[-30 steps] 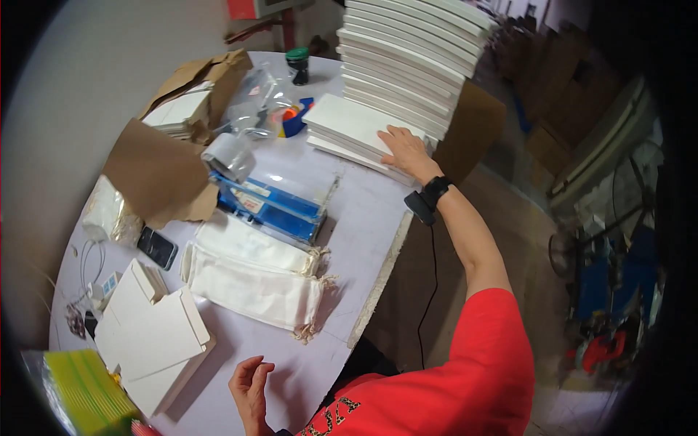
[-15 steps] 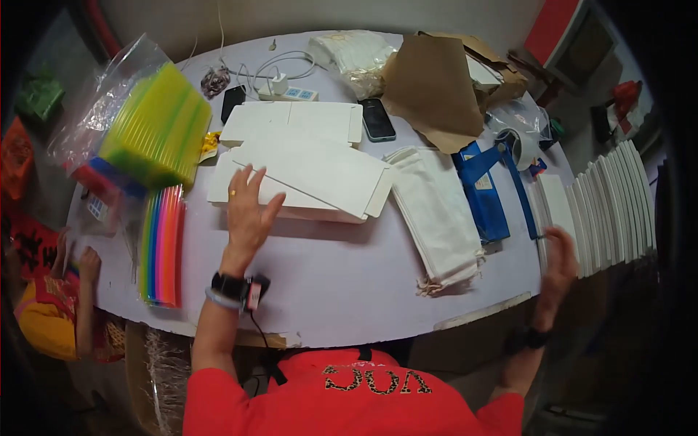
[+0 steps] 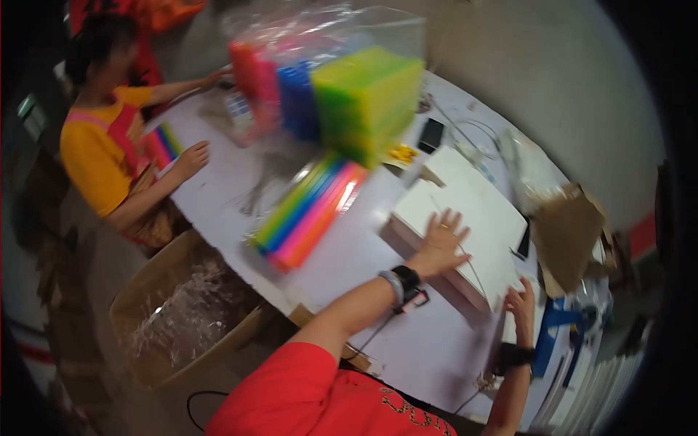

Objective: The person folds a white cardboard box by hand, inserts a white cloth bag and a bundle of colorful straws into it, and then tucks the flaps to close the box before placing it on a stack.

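Note:
A flat white cardboard box lies aslant on the pale table, its top panel down. Over its near edge rests my left hand, open, with the fingers spread across the lid. My right hand is at the box's right end, its fingers loosely bent and apart, close to or touching the corner; I see nothing held in it. To the left of the box lies a bundle of rainbow-coloured strips, slightly blurred. White cloth pouches beside my right hand are mostly hidden.
Behind the bundle stand a yellow-green stack and blue and pink stacks in clear plastic. A co-worker in yellow sits at the left. An open carton of clear shreds stands below the table edge. Brown paper lies at the right.
The view has swung left, bringing in the co-worker and carton. The box's loose panels now lie flatter. My right hand has come in from the table's right edge to the box's end.

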`<state>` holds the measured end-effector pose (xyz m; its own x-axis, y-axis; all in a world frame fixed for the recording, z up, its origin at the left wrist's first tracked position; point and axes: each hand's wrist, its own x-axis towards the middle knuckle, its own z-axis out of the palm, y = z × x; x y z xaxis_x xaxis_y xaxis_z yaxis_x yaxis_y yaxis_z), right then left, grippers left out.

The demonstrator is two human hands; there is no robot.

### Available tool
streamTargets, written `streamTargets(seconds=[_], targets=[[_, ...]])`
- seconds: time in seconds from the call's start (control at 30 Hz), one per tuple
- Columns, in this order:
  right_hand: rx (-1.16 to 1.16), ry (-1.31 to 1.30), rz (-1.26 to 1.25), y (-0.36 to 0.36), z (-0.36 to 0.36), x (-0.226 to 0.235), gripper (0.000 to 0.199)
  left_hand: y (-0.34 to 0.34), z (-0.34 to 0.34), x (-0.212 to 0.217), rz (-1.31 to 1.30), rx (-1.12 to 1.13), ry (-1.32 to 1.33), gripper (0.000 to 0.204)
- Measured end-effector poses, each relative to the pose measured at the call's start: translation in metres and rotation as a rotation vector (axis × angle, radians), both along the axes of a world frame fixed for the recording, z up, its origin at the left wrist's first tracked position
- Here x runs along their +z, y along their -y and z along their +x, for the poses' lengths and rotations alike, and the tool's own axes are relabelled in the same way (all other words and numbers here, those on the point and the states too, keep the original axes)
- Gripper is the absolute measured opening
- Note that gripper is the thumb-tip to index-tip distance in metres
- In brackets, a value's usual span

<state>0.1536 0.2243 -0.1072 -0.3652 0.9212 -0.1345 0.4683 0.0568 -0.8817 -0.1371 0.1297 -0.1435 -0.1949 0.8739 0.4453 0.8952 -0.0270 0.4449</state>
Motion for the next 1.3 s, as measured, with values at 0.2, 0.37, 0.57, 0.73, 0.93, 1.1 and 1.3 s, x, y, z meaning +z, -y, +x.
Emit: streamTargets(seconds=[0.2,0.37,0.57,0.73,0.93,1.1,1.3], targets=[[-0.119,-0.254,-0.202,0.021,-0.030,0.033,0.053,0.017,-0.018,-0.001,-0.029,0.030,0.101,0.068],[-0.147,-0.496,-0.338,-0.015,-0.031,0.010,0.047,0.012,-0.013,0.001,-0.033,0.047,0.092,0.066],[-0.266,-0.773,-0.442,-0.021,-0.039,-0.034,0.044,0.014,-0.010,0.009,-0.068,0.018,0.054,0.066],[-0.318,-0.729,-0.404,-0.022,-0.038,-0.050,0.048,0.022,-0.009,0.016,-0.057,0.003,0.068,0.065],[-0.316,-0.821,0.016,0.012,-0.024,-0.004,0.045,0.026,-0.031,-0.008,0.219,-0.085,0.311,0.055],[-0.286,-0.828,-0.006,0.113,0.042,0.041,0.053,0.114,-0.022,0.092,0.617,-0.243,0.135,0.049],[-0.304,-0.268,0.004,0.259,0.018,0.042,0.044,0.197,0.024,0.090,0.437,-0.454,0.000,0.045]])
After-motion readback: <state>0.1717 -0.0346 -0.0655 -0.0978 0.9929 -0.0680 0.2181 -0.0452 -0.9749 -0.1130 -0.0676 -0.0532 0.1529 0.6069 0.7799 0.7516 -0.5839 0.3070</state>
